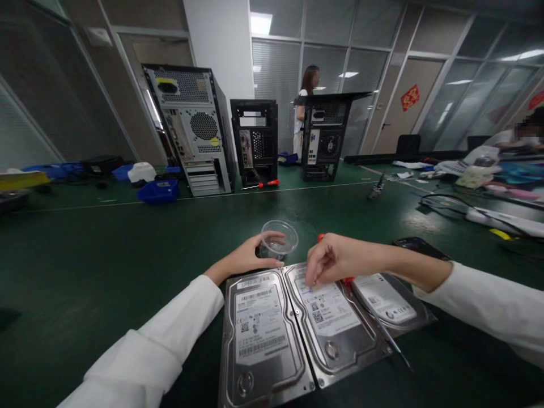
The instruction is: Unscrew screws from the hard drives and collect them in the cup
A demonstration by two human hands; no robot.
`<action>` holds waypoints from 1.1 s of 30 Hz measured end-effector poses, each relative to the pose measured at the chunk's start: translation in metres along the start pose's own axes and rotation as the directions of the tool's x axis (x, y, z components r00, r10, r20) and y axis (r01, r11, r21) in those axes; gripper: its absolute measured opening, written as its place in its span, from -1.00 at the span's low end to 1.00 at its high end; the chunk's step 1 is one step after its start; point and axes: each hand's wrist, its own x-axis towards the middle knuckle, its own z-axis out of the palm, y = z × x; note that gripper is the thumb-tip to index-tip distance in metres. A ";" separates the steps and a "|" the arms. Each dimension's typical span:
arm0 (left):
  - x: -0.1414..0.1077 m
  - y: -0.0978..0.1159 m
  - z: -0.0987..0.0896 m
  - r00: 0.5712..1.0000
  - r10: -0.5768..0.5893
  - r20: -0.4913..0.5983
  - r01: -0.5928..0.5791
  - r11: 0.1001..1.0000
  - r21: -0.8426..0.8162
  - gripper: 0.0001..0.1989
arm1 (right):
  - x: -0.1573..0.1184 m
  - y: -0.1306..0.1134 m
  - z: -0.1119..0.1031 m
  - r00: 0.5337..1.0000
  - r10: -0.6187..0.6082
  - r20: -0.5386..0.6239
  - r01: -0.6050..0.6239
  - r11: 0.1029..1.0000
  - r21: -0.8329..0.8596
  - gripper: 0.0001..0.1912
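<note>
My left hand (250, 253) is wrapped round a clear round plastic cup (279, 238) that stands behind the hard drives. Fingertips of my right hand (327, 260) are pinched together over the middle hard drive (329, 317), with a tiny thing between them that I cannot make out. Beside it on the left lies another hard drive (263, 334), label up. A third hard drive (389, 300) lies at the right. Across its edge rests a screwdriver (393, 341), its red handle partly hidden by my right hand.
Computer cases (204, 130) stand at the back of the green table (106, 255). A red screwdriver (268, 183), a blue tray (158, 191) and a dark phone (419, 247) lie about. Cables and bags clutter the right. A person (302, 107) stands behind; another sits far right.
</note>
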 end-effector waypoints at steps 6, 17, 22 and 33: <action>-0.005 0.000 -0.003 0.999 -0.034 0.034 0.033 0.999 0.029 -0.30 | -0.006 -0.016 0.019 0.999 -0.023 0.028 0.028 0.983 -0.181 -0.83; -0.005 -0.009 -0.004 1.000 0.000 -0.024 0.002 0.997 0.075 -0.07 | -0.013 -0.013 0.020 0.999 0.033 0.018 -0.027 0.964 -0.263 -0.83; -0.005 -0.008 -0.004 1.000 -0.014 0.001 0.014 0.999 0.046 -0.12 | -0.025 -0.010 0.022 0.997 0.053 -0.049 -0.063 0.970 -0.234 -0.80; -0.005 0.002 -0.003 0.999 -0.035 0.005 0.035 0.999 -0.006 -0.23 | -0.060 0.008 0.047 0.918 -0.347 -0.194 0.109 0.689 -0.716 -0.74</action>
